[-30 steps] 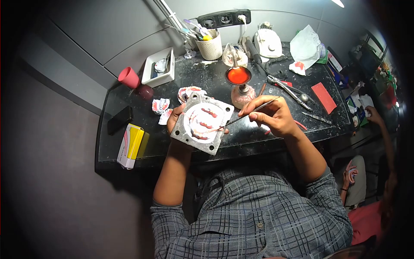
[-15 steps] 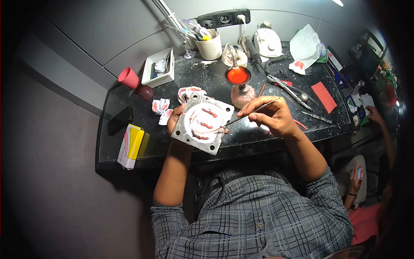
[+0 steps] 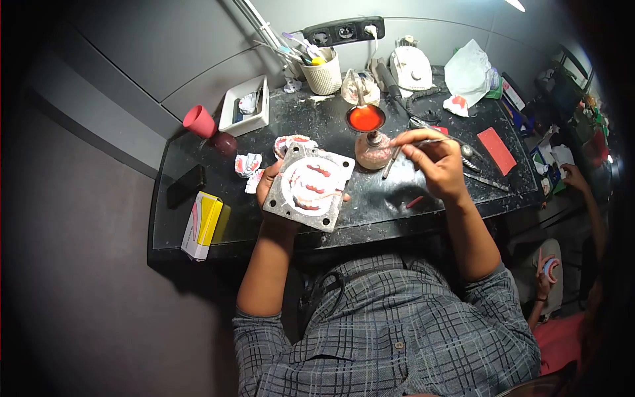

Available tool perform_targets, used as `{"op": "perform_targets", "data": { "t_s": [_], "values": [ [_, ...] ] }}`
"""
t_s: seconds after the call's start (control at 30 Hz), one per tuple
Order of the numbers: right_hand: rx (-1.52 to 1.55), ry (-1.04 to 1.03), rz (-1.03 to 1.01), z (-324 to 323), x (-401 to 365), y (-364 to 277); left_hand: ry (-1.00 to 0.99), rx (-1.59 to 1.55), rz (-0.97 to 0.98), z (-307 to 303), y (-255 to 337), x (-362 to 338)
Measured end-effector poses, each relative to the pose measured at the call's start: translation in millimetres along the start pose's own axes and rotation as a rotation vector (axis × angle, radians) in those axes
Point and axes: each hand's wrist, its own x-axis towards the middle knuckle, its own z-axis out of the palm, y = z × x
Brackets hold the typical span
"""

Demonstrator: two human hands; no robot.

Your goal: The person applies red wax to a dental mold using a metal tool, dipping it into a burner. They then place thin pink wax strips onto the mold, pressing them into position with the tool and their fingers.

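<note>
My left hand (image 3: 267,184) grips a grey metal dental flask half (image 3: 274,206) from its left side and below. White plaster (image 3: 299,173) fills its round middle, with several reddish wax pieces (image 3: 315,188) set in it. My right hand (image 3: 440,169) is closed in a pinch on a thin metal wax carver (image 3: 433,140), partly hidden by the fingers. These fingers are beside the neck of a glass burner (image 3: 374,153). Over the burner is a small pan (image 3: 366,119) of bright red melted wax. A flat silver blade (image 3: 391,163) shows just below the fingertips.
Plaster models (image 3: 249,165) lie left of the flask, near a yellow-and-white box (image 3: 202,225). Pliers (image 3: 466,149), a metal knife (image 3: 486,182) and a red wax sheet (image 3: 496,151) lie to the right. Behind stand a white tray (image 3: 245,106) and a tool cup (image 3: 322,75). Another person's hand (image 3: 546,274) holds something at far right.
My right hand has moved right and away from the flask, taking the carver's tip off the wax toward the burner. The flask stays in my left hand, almost unmoved.
</note>
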Motion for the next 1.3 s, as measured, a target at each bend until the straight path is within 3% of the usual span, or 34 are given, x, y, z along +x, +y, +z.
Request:
{"op": "perform_targets", "data": {
  "t_s": [0.1, 0.17, 0.33, 0.57, 0.8, 1.1, 1.3],
  "values": [
    [-0.042, 0.083, 0.024, -7, -1, 3, -0.095, 0.047, 0.008, 7, -4, 0],
    [0.053, -0.057, 0.067, -5, -3, 2, -0.011, 0.057, 0.096, 5, -6, 2],
    [0.057, -0.250, -0.116, 17, 1, 3, 0.054, 0.075, 0.143, 11, -10, 1],
    [-0.085, -0.289, -0.188, 25, 4, 0, 0.076, 0.057, 0.155, 13, -11, 2],
    [-0.103, -0.272, -0.104, 14, 2, 1, 0.065, 0.111, 0.154, 7, -8, 2],
    [-0.017, 0.219, 0.100, -15, 5, 10, 0.057, 0.163, 0.238, 13, -14, 2],
    [0.154, -0.078, 0.107, 5, -5, 3, 0.036, 0.187, 0.283, 18, -18, 3]
  ]
}}
